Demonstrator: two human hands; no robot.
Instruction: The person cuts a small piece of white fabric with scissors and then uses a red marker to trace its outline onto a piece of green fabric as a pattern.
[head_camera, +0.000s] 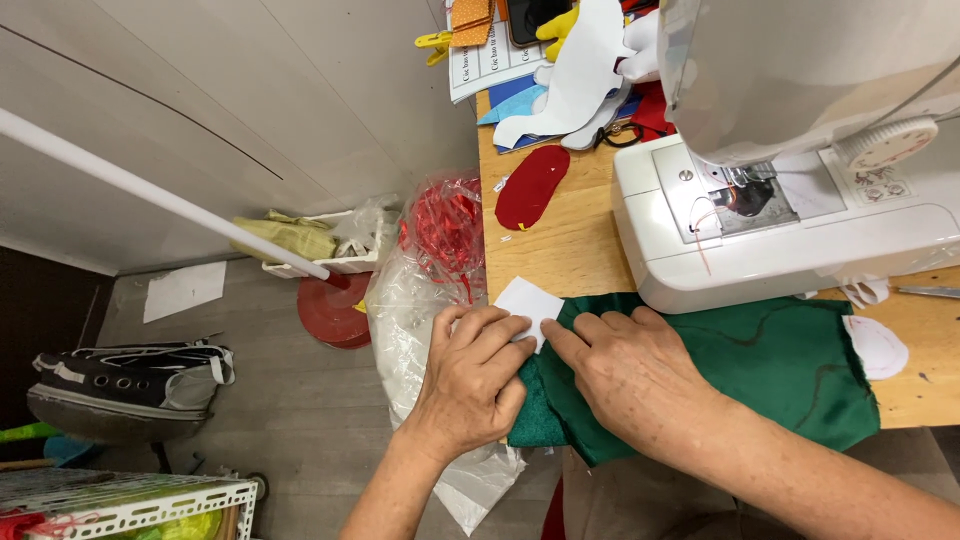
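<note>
At the near edge of the wooden table (560, 250), the left hand (475, 385) pinches a small white paper piece (528, 305) with curled fingers, holding it against the green fabric (770, 365). The right hand (630, 375) lies flat on that fabric, fingers stretched and gripping nothing (index tip at the paper's edge). A white sewing machine (790, 215) stands just behind.
</note>
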